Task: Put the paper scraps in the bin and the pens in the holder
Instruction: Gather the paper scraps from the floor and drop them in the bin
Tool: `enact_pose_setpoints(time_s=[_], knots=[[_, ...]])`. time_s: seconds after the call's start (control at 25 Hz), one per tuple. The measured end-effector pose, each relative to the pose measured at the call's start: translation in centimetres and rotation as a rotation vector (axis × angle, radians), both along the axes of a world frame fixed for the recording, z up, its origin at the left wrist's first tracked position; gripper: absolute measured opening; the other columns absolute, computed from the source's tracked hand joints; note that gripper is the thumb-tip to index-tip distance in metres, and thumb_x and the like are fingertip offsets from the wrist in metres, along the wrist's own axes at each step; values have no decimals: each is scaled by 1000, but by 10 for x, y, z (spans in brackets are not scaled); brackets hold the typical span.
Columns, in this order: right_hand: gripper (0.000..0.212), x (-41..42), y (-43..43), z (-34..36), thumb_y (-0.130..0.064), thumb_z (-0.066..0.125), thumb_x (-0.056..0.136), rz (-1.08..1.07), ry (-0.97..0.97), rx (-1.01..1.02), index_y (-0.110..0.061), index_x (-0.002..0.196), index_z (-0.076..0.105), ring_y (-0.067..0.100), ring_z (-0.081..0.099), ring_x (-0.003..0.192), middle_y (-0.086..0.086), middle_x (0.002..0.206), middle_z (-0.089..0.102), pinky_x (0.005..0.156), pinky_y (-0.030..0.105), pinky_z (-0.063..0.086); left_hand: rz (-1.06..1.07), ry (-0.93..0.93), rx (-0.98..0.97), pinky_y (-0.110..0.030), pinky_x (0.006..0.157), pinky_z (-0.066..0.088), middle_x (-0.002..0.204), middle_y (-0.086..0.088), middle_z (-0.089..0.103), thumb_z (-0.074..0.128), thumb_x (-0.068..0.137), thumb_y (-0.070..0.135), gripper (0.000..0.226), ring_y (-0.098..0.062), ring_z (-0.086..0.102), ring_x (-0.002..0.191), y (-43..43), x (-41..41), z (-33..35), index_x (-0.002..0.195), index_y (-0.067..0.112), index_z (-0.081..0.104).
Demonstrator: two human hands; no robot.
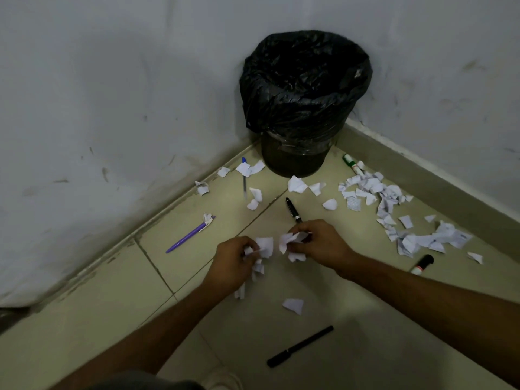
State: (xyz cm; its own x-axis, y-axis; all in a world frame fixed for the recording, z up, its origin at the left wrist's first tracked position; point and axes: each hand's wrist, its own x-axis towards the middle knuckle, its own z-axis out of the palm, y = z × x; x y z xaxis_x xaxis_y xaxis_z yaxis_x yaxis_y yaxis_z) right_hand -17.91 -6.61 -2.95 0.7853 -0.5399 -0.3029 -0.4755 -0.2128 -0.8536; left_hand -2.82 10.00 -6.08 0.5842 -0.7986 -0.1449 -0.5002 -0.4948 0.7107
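Both hands work low over the floor in front of the bin, which stands in the corner with a crinkled black liner bagged loosely over its rim. The left hand is curled closed round a wad of paper scraps, several pieces poking out past the knuckles and one dangling beneath; the right hand is pinched shut on a smaller crumpled clump.

The likeliest mishap is spillage on the way to the bin — the scraps are light, torn and irregular, held in loose bunches rather than balled tight, so a few could flutter back down. The slack liner sags inward at the mouth and might deflect pieces onto the tiles.

Most paper lies right of the bin, a thick scatter running along the skirting, with fewer bits left of it. Hard, slim cylinders hide among the soft paper: a black pen just before the bin, partly behind the right hand, a blue-capped pen and a purple pen to its left, a green-and-white marker beside its base, a black marker and a long black pen nearer the person. One could get scooped up with paper by mistake. No holder is in view.
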Motion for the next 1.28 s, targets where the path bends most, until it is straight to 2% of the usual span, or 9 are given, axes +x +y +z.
enact_pose_setpoints(time_s=[0.2, 0.4, 0.48, 0.64, 0.84, 1.0, 1.04, 1.2, 1.28], knots=[[15, 20, -13, 46, -11, 78, 81, -344, -240, 275, -9, 95, 75, 24, 74, 80, 12, 85, 77, 73, 32, 60, 153, 124, -236, -14, 59, 52, 87, 7, 71, 70, 88, 23, 3, -4, 68, 70, -29, 15, 64, 89, 20, 70], [14, 45, -46, 123, -6, 76, 82, -451, -557, 141, -5, 95, 72, 17, 71, 74, 10, 83, 75, 64, 26, 57, 187, 223, -592, -35, 68, 59, 81, -6, 74, 72, 84, 25, 7, -25, 71, 77, -92, 59, 148, 85, 18, 71], [19, 52, -71, 154, -6, 77, 80, -521, -642, 85, -7, 98, 72, 17, 73, 79, 7, 87, 76, 71, 28, 60, 165, 198, -637, -30, 65, 58, 81, -7, 73, 72, 85, 21, 6, -21, 71, 74, -124, 72, 175, 85, 14, 71], [18, 69, -120, 201, -4, 79, 78, -582, -721, 139, -2, 94, 69, 14, 72, 71, 5, 82, 73, 67, 27, 59, 130, 264, -643, -41, 74, 62, 84, -6, 73, 74, 81, 19, 3, -21, 73, 76, -189, 90, 205, 82, 17, 72], [22, 103, -174, 220, -8, 84, 72, -554, -458, -174, -6, 89, 71, 26, 73, 86, 17, 97, 71, 69, 32, 63, 98, 98, -339, -39, 76, 62, 94, -9, 71, 72, 79, 15, 11, -23, 73, 78, -255, 114, 220, 88, 11, 67], [10, 127, -190, 221, -8, 76, 75, -397, -225, -522, -10, 83, 71, 8, 64, 63, 9, 78, 69, 52, 16, 54, -62, 57, -62, -47, 75, 61, 109, -15, 64, 59, 85, 13, 31, -32, 67, 93, -273, 114, 224, 116, 10, 60], [9, 132, -192, 220, -5, 72, 76, -353, -163, -528, -8, 85, 72, 8, 64, 61, 12, 81, 71, 50, 16, 54, -72, -27, -65, -44, 79, 60, 109, -15, 65, 57, 84, 12, 32, -32, 67, 96, -271, 113, 228, 115, 9, 62], [31, 139, -187, 220, -9, 65, 87, -156, 147, -412, -2, 117, 66, 29, 70, 88, 20, 107, 69, 77, 44, 62, -45, -209, -208, -26, 89, 48, 121, -11, 63, 56, 85, 11, 39, -25, 61, 109, -257, 112, 240, 124, 11, 61], [33, 132, -179, 224, -16, 63, 87, -128, 134, -631, -8, 119, 67, 27, 70, 94, 15, 108, 71, 86, 39, 59, -35, -283, -378, -23, 91, 48, 123, -8, 61, 61, 84, 19, 41, -20, 61, 109, -234, 109, 238, 125, 15, 60]])
